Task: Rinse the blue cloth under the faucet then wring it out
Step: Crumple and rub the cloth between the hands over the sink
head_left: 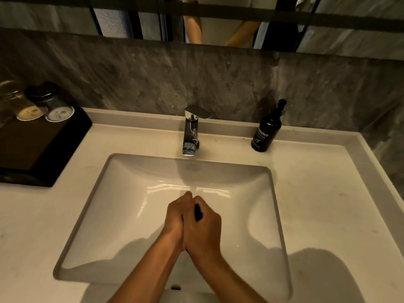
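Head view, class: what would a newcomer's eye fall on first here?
First, the left hand and right hand pressed together over the middle of the white sink, a sliver of blue cloth showing between them. Next, the chrome faucet behind the basin, and the black pump bottle to its right.

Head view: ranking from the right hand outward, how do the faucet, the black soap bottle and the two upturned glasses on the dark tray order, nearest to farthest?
Measured from the right hand, clasped with the left over the basin:
1. Faucet, straight ahead, behind the basin.
2. Black soap bottle, back right on the counter.
3. Upturned glasses, far back left on the dark tray.
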